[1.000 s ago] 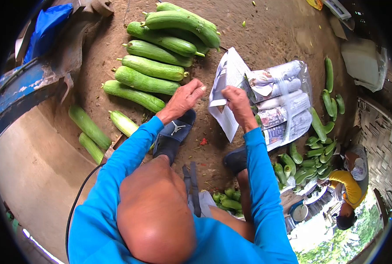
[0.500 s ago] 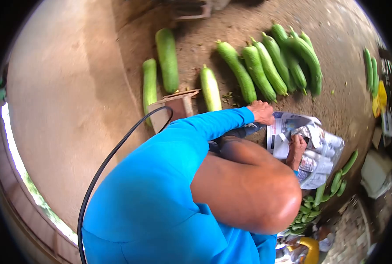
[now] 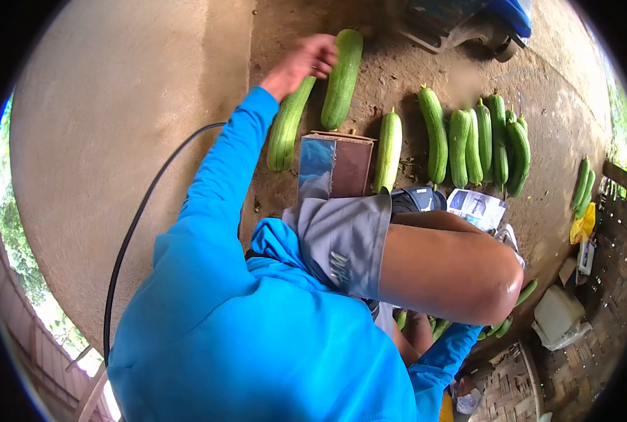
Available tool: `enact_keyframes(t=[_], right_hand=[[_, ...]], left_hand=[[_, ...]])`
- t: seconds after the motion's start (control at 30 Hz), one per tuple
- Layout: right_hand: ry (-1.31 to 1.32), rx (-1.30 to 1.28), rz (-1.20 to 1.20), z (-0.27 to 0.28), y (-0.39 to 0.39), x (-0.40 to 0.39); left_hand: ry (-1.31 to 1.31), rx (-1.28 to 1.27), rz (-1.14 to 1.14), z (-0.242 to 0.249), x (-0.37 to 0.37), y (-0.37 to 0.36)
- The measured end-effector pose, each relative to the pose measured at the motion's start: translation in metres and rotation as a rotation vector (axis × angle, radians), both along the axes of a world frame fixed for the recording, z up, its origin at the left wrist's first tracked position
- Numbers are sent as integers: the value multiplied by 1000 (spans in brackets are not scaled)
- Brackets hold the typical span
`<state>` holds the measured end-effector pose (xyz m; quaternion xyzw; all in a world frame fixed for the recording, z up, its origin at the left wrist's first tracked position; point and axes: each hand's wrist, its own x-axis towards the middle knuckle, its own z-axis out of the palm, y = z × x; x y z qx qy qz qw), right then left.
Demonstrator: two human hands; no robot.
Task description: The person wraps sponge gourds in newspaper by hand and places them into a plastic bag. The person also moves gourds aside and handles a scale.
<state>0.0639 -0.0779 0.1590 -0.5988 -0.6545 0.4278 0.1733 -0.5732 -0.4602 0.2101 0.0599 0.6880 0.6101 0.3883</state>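
My left hand (image 3: 313,58), slightly blurred, reaches to the upper end of two large green gourds, its fingers loosely bent and apart. It overlaps the top of the left gourd (image 3: 290,130), and its fingertips come right up to the side of the thicker gourd (image 3: 341,81). My right hand is hidden; only its blue sleeve (image 3: 445,359) shows, beyond my bent knee. Newspaper (image 3: 476,207) lies on the ground past my thigh, mostly covered by the leg. Below the two gourds is a low box-like block (image 3: 351,167), partly covered by my shorts.
A paler gourd (image 3: 389,151) and a row of several green gourds (image 3: 436,137) lie on the dirt floor. At the top stands a dark wheeled object (image 3: 461,24). A yellow bag (image 3: 582,224) and a whitish container (image 3: 558,313) are by the woven wall.
My left hand has left the newspaper and moved up and left to the two gourds. My right hand has gone from the newspaper out of sight. The view has shifted, showing more of my torso.
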Motion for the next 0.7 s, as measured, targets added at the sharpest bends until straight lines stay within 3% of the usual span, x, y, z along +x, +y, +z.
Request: enact_keyframes(t=[0.1, 0.17, 0.23, 0.3, 0.37, 0.47, 0.57, 0.67, 0.7], right_hand=[[-43, -9, 125, 3, -12, -25], [-70, -37, 217, -3, -28, -40], [-90, -63, 291, -10, -44, -50], [-115, -98, 370, -16, -62, -60], [-137, -137, 455, -26, -84, -67], [-158, -186, 578, -43, -112, -67], [-172, -205, 710, -63, -132, -60], [-168, -191, 852, -88, -139, -36], [-147, -186, 867, -89, -141, -37]], left_hand=[[114, -92, 477, -81, -18, -90], [334, -561, 218, -171, -21, -145], [502, -748, 84, -185, 37, -151], [552, -1131, -58, -191, 85, -151], [377, -1028, 0, -190, 111, -152], [465, -1152, 2, -155, 123, -128], [356, -1028, 40, -154, 115, -134], [516, -884, 96, -185, 111, -156], [528, -877, 91, -175, 103, -157]])
